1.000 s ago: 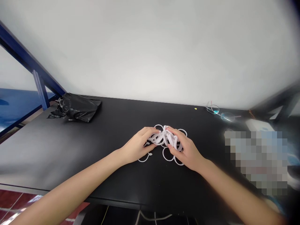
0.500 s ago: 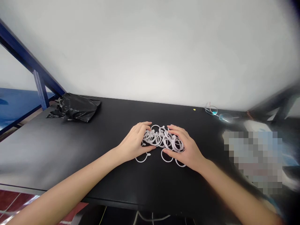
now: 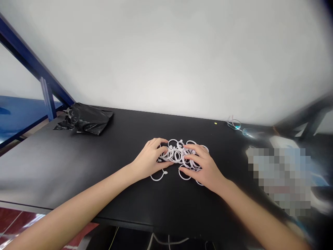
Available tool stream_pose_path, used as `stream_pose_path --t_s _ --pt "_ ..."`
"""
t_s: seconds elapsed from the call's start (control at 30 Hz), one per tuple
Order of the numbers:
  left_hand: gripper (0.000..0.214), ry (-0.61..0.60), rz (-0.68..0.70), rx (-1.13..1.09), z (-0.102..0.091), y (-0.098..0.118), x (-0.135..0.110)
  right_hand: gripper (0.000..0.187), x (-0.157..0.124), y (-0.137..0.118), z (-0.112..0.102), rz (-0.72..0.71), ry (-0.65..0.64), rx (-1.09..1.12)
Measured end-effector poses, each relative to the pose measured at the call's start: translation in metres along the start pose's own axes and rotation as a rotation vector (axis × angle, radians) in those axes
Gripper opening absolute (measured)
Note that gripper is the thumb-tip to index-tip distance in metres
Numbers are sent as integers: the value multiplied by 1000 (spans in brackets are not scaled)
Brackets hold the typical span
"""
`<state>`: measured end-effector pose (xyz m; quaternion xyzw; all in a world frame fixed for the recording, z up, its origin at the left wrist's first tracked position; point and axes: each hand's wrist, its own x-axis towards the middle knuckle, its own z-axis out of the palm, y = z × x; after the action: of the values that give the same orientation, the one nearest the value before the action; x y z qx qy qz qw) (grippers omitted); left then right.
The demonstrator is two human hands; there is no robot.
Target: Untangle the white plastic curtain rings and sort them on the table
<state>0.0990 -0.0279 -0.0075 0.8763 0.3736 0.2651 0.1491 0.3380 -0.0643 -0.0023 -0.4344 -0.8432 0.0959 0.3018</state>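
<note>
A heap of thin white rings [image 3: 178, 156], each with a small knob, lies on the black table [image 3: 125, 125]. My left hand [image 3: 151, 157] cups the heap's left side, thumb apart from the curved fingers and touching the rings. Over the right side, my right hand [image 3: 205, 168] has its fingers spread, the fingertips resting on several rings and hiding part of them. A loose ring [image 3: 157, 180] sits below my left hand, and another ring [image 3: 184, 178] shows by my right thumb.
A crumpled black plastic bag [image 3: 88, 118] lies at the back left. Eyeglasses [image 3: 235, 124] and a tiny yellow piece [image 3: 215, 123] are at the back right. A blurred-out item [image 3: 282, 180] lies on the right. A white wall [image 3: 166, 62] rises behind the table.
My right hand has shifted from the heap's right side to over its top, its fingers now lower and nearer me. Rings behind it have come into view. My left hand has hardly moved.
</note>
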Motion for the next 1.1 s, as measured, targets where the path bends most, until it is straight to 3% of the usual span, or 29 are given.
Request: stream_pose_path --t_s 0.13,0.23,0.37,0.47,0.67,0.8,0.93,1.0,1.1 --pt "15 -29 -19 -74 1 1 1 7 3 -3 3 26 -40 6" --pt "17 -38 -12 -123 -1 1 2 13 4 -4 3 46 -32 26" --pt "20 38 -34 -218 -6 3 3 14 3 -5 0 118 37 123" --pt "24 116 -139 -340 -13 6 6 12 3 -6 -5 192 96 220" --pt "43 147 -386 -647 -25 8 7 18 4 -1 -11 333 149 429" --pt "52 81 -444 -904 -31 6 7 28 7 1 -14 485 152 617" --pt "63 -58 -384 -1025 -36 7 7 29 10 4 -19 613 170 737" --pt "58 -63 -304 -946 -37 9 6 25 13 3 -22 644 155 764" --pt "54 -35 -168 -766 -38 12 4 34 22 -4 -26 675 99 788"
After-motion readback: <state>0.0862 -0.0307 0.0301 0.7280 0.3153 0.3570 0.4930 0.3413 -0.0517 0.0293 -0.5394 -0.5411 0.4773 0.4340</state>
